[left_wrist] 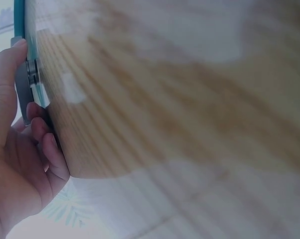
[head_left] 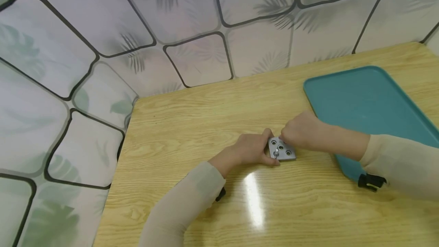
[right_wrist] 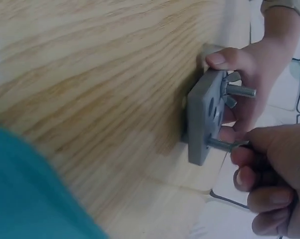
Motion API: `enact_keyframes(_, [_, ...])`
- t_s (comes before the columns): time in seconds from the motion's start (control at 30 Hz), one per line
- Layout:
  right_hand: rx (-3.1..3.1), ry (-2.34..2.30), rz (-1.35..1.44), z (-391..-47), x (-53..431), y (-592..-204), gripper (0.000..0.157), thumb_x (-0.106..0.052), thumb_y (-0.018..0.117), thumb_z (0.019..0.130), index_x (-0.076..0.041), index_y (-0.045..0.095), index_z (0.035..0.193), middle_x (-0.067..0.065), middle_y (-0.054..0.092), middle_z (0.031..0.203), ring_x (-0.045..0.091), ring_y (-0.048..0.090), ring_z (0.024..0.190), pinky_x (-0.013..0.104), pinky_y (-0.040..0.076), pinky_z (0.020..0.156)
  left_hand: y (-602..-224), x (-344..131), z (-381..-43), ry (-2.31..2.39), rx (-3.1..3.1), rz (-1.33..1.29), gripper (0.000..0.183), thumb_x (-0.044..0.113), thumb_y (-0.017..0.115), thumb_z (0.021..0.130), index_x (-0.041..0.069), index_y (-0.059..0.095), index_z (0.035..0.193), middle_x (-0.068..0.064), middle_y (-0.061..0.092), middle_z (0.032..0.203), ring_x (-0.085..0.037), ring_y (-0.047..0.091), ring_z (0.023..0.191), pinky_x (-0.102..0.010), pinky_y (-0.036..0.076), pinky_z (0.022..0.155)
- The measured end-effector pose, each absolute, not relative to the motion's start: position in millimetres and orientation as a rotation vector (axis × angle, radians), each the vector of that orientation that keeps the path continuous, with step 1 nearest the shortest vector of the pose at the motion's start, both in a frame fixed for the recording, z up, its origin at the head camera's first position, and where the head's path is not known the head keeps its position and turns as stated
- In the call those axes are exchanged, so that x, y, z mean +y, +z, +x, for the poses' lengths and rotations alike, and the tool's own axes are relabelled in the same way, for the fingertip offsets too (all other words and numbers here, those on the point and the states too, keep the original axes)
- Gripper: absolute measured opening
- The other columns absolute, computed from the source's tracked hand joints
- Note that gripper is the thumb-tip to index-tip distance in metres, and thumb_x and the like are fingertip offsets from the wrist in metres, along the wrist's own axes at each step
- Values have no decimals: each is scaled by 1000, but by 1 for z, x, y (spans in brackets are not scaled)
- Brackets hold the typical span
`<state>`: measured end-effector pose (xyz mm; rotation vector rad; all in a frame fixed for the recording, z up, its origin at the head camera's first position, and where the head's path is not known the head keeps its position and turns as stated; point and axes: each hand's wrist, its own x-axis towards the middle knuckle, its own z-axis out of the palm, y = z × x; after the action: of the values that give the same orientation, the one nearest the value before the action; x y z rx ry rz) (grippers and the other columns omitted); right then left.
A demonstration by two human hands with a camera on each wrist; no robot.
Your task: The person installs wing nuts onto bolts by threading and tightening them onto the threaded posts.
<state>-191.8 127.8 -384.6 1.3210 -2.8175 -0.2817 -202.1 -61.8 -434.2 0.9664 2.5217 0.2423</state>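
Observation:
My left hand [head_left: 251, 148] grips a grey metal plate [head_left: 282, 152] by its edge, thumb and fingers on opposite sides, close over the wooden table. The plate has several round holes. A bolt with a wing nut [right_wrist: 230, 89] on it stands out from the face near the left thumb. At the plate's other end, my right hand [head_left: 303, 130] pinches a small wing nut [right_wrist: 241, 144] at the tip of a second bolt [right_wrist: 220, 144]; the fingers partly hide it. In the left wrist view the plate [left_wrist: 23, 87] shows edge-on between thumb and fingers.
A teal tray [head_left: 360, 102] lies on the wooden table [head_left: 192, 125] to the right, under the right forearm. Patterned curtain or wall panels [head_left: 199, 60] border the table's back and left edges. Light glares off the tabletop in front of the hands.

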Motion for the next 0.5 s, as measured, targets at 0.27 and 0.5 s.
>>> enact_keyframes(0.27, [-2724, -196, 1550, -203, 126, -367, 28, -38, 76, 76, -15, 60, 76, -6, 48, 67, 7, 40, 54, 24, 33, 46, -433, -63, -202, 236, 2504, 954, 67, 63, 66, 76, 17, 37, 115, 6, 58, 82, -8, 52, 70, -26, 40, 57])
enact_keyframes(0.5, [-2695, -384, 1547, -200, 126, -370, 27, -22, 71, 83, -11, 55, 64, -4, 45, 58, 8, 29, 50, 24, 33, 40, -433, -62, -203, 261, 2509, 961, 68, 62, 68, 76, 18, 39, 120, 8, 58, 83, -9, 55, 72, -26, 40, 61])
